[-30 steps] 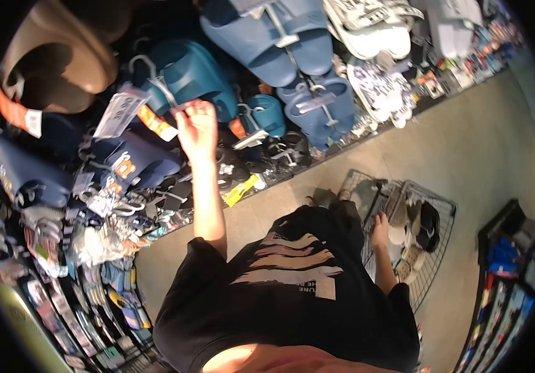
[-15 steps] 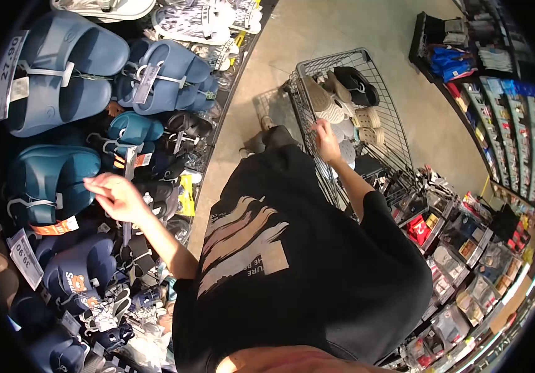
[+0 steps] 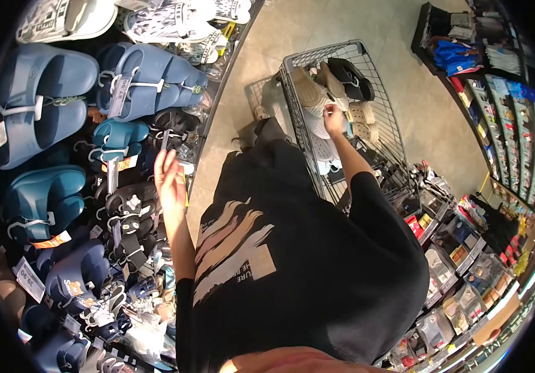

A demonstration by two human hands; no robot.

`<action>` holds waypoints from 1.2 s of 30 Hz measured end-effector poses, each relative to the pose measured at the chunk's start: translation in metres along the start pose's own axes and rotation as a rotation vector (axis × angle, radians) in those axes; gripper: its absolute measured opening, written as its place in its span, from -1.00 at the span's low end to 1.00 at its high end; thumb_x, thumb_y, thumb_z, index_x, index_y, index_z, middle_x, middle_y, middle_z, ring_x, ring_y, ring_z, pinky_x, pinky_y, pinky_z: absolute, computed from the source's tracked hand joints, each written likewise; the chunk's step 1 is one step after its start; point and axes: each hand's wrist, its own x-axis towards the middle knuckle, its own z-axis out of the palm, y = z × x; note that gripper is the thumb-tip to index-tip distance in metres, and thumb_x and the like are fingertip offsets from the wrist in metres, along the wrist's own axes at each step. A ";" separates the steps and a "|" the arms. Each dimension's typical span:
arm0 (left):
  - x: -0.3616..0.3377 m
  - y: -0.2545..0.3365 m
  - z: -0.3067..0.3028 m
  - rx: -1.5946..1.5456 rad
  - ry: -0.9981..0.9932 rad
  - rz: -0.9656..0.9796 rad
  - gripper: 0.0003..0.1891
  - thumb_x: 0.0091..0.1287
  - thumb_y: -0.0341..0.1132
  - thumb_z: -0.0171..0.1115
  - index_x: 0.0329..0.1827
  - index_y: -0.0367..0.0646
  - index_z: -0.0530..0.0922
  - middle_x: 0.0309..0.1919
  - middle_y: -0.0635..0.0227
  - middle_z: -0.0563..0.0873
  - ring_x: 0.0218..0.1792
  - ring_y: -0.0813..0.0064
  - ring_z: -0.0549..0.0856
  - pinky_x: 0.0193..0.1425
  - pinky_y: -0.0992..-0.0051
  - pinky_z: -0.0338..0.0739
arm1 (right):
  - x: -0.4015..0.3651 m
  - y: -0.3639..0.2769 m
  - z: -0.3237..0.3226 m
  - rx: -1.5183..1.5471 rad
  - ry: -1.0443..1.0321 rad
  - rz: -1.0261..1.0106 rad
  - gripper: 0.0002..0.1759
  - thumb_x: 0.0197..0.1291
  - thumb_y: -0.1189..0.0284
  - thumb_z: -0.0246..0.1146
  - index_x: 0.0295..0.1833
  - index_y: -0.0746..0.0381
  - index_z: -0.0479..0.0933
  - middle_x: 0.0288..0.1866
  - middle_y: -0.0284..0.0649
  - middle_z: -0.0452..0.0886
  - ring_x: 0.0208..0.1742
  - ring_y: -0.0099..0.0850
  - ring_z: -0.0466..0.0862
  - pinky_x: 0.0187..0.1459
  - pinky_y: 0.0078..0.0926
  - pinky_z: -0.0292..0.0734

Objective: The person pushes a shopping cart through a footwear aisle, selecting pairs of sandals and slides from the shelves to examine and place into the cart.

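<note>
Hovering beside the aisle edge of the crowded dark footwear display (image 3: 219, 94), the left hand (image 3: 169, 177) has its fingers loosely extended and seems to hold nothing. One narrow pale upright tag (image 3: 165, 140) shows just past its fingertips, though whether they touch cannot be told. Near them, toward that edge, lie some small black strapped shoes (image 3: 177, 121), their count unclear.

The right hand (image 3: 334, 120) is inside the grey wire-mesh shopping cart (image 3: 323, 51), fingers bent and narrow, at the footwear in the middle; whether it grips any cannot be told. Around it lie two taupe shoes (image 3: 308, 90) toward the cart's far left corner, black footwear (image 3: 348, 79) by the far edge, count unclear, two cream clogs with holes (image 3: 362, 115) toward the right edge, and two light-grey perforated shoes (image 3: 325, 149) along the left edge.

On the display, well in from the aisle edge, hang two large grey-blue rubber slides (image 3: 65, 71) joined by one white hanger. Below come two large glossy teal slides (image 3: 46, 196) with one orange label, and a small teal pair (image 3: 118, 135) nearer the edge. Lower are navy slides with a bear print (image 3: 78, 273), beside one white price card reading 39,90 (image 3: 29, 281).
</note>
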 end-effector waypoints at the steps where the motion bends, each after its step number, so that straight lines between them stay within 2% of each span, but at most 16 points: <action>1: -0.001 -0.013 -0.015 0.095 0.022 -0.056 -0.47 0.44 -0.65 0.24 0.46 -0.14 0.47 0.22 0.25 0.71 0.09 0.54 0.72 0.22 0.50 0.62 | 0.003 0.008 0.004 -0.052 0.039 0.070 -0.80 0.38 0.38 0.28 -0.02 0.29 0.65 -0.17 -0.06 0.77 -0.16 -0.25 0.80 -0.05 -0.28 0.65; 2: -0.005 -0.029 -0.032 0.141 0.073 -0.100 -0.52 0.43 -0.64 0.27 0.40 -0.15 0.53 0.20 0.28 0.72 0.07 0.55 0.70 0.12 0.53 0.62 | 0.008 0.014 0.005 -0.029 0.050 0.113 -0.74 0.43 0.28 0.27 -0.12 0.28 0.68 -0.24 -0.08 0.80 -0.21 -0.35 0.82 -0.08 -0.31 0.66; 3: -0.008 -0.050 -0.061 0.244 0.026 -0.075 -0.52 0.40 -0.63 0.30 0.38 -0.15 0.55 0.17 0.33 0.72 0.02 0.56 0.69 0.00 0.56 0.57 | 0.014 0.031 0.011 0.054 0.008 0.181 -0.74 0.46 0.29 0.25 -0.07 0.29 0.66 -0.24 -0.14 0.78 -0.24 -0.38 0.82 -0.14 -0.33 0.67; 5: -0.023 -0.072 -0.081 0.614 0.256 -0.194 -0.50 0.33 -0.64 0.32 0.35 -0.16 0.57 0.13 0.34 0.71 -0.10 0.57 0.66 -0.08 0.57 0.53 | 0.028 0.067 0.033 0.222 -0.017 0.326 -0.73 0.49 0.29 0.21 -0.01 0.30 0.61 -0.22 -0.21 0.74 -0.26 -0.42 0.81 -0.19 -0.39 0.68; 9: -0.045 -0.107 -0.145 0.888 0.263 -0.264 -0.45 0.19 -0.59 0.32 0.32 -0.22 0.62 0.14 0.18 0.69 -0.17 0.51 0.70 -0.21 0.52 0.57 | 0.031 0.045 0.023 0.407 -0.174 0.495 -0.75 0.50 0.32 0.17 0.03 0.30 0.56 -0.18 -0.24 0.69 -0.25 -0.41 0.79 -0.23 -0.43 0.68; 11: -0.054 -0.114 -0.165 1.169 0.132 -0.245 -0.43 0.17 -0.57 0.34 0.34 -0.20 0.62 0.13 0.15 0.70 -0.16 0.49 0.73 -0.19 0.47 0.64 | 0.038 0.050 0.037 0.515 -0.181 0.610 -0.76 0.52 0.34 0.13 0.02 0.30 0.54 -0.16 -0.22 0.67 -0.22 -0.38 0.77 -0.23 -0.40 0.68; 16: -0.087 -0.136 -0.228 1.373 0.032 -0.378 -0.52 0.30 -0.53 0.33 0.33 -0.18 0.62 0.09 0.11 0.75 -0.04 0.41 0.77 -0.05 0.42 0.70 | 0.049 0.065 0.074 0.680 -0.168 0.741 -0.76 0.54 0.34 0.11 0.13 0.27 0.48 -0.15 -0.25 0.65 -0.25 -0.38 0.69 -0.27 -0.42 0.62; 19: -0.114 -0.143 -0.258 1.452 -0.035 -0.352 -0.57 0.36 -0.52 0.32 0.31 -0.18 0.63 0.07 0.12 0.77 0.01 0.37 0.78 0.01 0.39 0.70 | 0.059 0.050 0.073 1.010 0.027 0.826 -0.79 0.54 0.45 0.09 0.20 0.14 0.47 0.04 -0.30 0.63 0.03 -0.40 0.63 0.04 -0.26 0.57; 20: -0.115 -0.139 -0.259 1.462 -0.049 -0.348 -0.59 0.38 -0.51 0.31 0.30 -0.17 0.63 0.07 0.12 0.77 0.03 0.35 0.78 0.04 0.38 0.70 | 0.065 0.051 0.076 1.174 0.080 0.900 -0.74 0.51 0.52 0.10 0.23 0.08 0.47 0.09 -0.34 0.63 0.10 -0.36 0.60 0.20 -0.14 0.48; 22: -0.115 -0.130 -0.264 1.438 -0.039 -0.354 -0.63 0.43 -0.50 0.30 0.29 -0.17 0.64 0.06 0.13 0.78 0.06 0.33 0.79 0.08 0.36 0.69 | 0.078 0.055 0.079 1.257 0.071 0.958 -0.73 0.49 0.53 0.11 0.22 0.06 0.47 0.09 -0.34 0.63 0.10 -0.34 0.60 0.22 -0.12 0.47; 25: -0.095 -0.117 -0.269 1.094 0.108 -0.491 -0.65 0.45 -0.47 0.31 0.29 -0.16 0.64 0.04 0.20 0.80 0.05 0.37 0.78 0.12 0.38 0.67 | 0.091 0.064 0.093 1.352 0.048 1.004 -0.77 0.44 0.56 0.13 0.14 0.13 0.51 0.04 -0.28 0.65 0.07 -0.30 0.62 0.23 -0.14 0.48; 26: -0.091 -0.090 -0.209 1.399 -0.050 -0.310 -0.65 0.46 -0.44 0.32 0.29 -0.16 0.64 0.03 0.23 0.81 0.02 0.43 0.77 0.14 0.42 0.64 | 0.099 0.086 0.108 1.364 0.024 1.067 -0.82 0.44 0.55 0.13 0.09 0.18 0.52 -0.01 -0.25 0.66 0.05 -0.27 0.62 0.22 -0.15 0.49; 28: -0.080 -0.082 -0.181 1.382 -0.025 -0.253 -0.65 0.46 -0.42 0.32 0.29 -0.16 0.64 0.04 0.23 0.81 0.02 0.46 0.77 0.14 0.42 0.64 | 0.106 0.087 0.113 1.421 0.056 1.153 -0.87 0.47 0.50 0.10 -0.06 0.29 0.55 -0.13 -0.16 0.66 -0.06 -0.21 0.63 0.18 -0.19 0.55; 33: -0.068 -0.070 -0.142 1.405 0.008 -0.244 -0.63 0.48 -0.33 0.31 0.33 -0.09 0.64 0.06 0.28 0.81 0.03 0.50 0.76 0.05 0.44 0.63 | 0.104 0.054 0.092 1.461 -0.105 1.171 -0.73 0.55 0.35 0.06 0.07 0.27 0.61 0.00 -0.13 0.72 0.05 -0.20 0.67 0.27 -0.19 0.57; 35: -0.066 -0.066 -0.131 1.428 -0.020 -0.241 -0.62 0.49 -0.33 0.31 0.35 -0.08 0.62 0.07 0.28 0.81 0.04 0.47 0.76 0.03 0.43 0.64 | 0.106 0.057 0.097 1.414 0.019 1.170 -0.72 0.57 0.29 0.07 0.12 0.15 0.63 0.02 -0.25 0.73 0.10 -0.26 0.66 0.32 -0.12 0.52; 36: -0.065 -0.067 -0.132 1.447 -0.027 -0.253 -0.62 0.49 -0.33 0.31 0.35 -0.08 0.62 0.08 0.28 0.81 0.04 0.46 0.76 0.03 0.42 0.65 | 0.103 0.061 0.094 1.396 -0.074 1.119 -0.78 0.56 0.24 0.13 0.04 0.04 0.66 -0.13 -0.42 0.69 0.02 -0.36 0.63 0.26 -0.11 0.51</action>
